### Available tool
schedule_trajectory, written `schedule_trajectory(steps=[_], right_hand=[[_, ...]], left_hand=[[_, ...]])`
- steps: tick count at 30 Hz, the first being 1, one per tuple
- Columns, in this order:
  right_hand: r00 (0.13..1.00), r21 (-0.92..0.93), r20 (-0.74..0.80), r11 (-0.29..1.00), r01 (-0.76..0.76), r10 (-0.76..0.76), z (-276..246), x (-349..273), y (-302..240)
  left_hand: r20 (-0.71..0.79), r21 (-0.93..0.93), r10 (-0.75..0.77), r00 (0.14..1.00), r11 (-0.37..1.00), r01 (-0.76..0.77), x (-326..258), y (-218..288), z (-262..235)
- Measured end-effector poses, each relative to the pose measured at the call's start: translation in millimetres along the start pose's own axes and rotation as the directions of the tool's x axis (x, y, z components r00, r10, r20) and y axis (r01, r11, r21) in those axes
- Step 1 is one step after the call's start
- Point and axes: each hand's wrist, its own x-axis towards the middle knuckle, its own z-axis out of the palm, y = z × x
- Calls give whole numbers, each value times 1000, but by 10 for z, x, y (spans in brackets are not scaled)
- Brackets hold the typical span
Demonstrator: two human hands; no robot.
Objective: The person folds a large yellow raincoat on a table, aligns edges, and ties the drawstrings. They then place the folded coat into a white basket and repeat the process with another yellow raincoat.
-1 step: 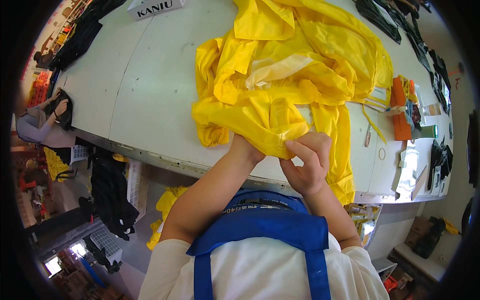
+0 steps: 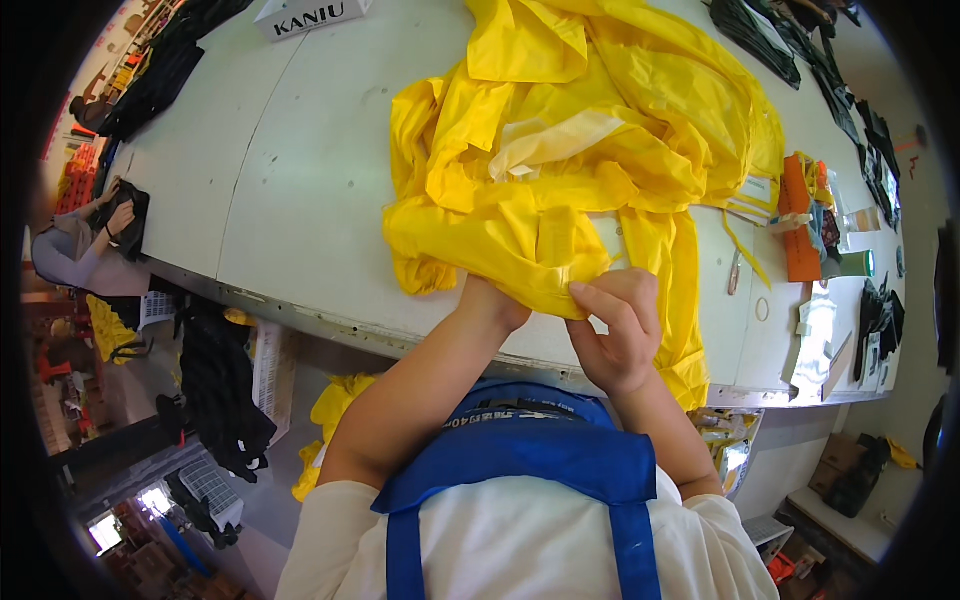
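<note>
Spreading over the white table (image 2: 310,170), the yellow fabric (image 2: 650,100) is lying bunched, its near edge overhanging slightly. The left hand (image 2: 502,303) is hiding beneath it, grip untellable. The right hand (image 2: 622,322) is pinching, fingers clamping on the hem. Handling that edge seems underway; adjusting it is likely demanding steady pinching.

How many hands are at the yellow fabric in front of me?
2: your left hand, mostly hidden beneath the yellow fabric, and your right hand, touching its near edge. Anything deeper under the folds can't be seen.
</note>
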Motion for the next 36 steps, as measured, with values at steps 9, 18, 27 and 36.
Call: schedule_trajectory(steps=[9,18,27,36], right_hand=[[895,106,298,920,-377,332,-208,-264,83],[748,225,402,735,-640,528,-322,-326,127],[932,121,210,938,-324,295,-224,-223,101],[706,400,92,623,-672,702,-353,-541,764]], left_hand=[[-161,502,-260,952,809,306,-865,-61,-21],[10,605,28,1000,796,-28,-701,-139,31],[87,621,64,994,777,-104,-703,-123,164],[-28,595,10,1000,804,8,-641,-127,126]])
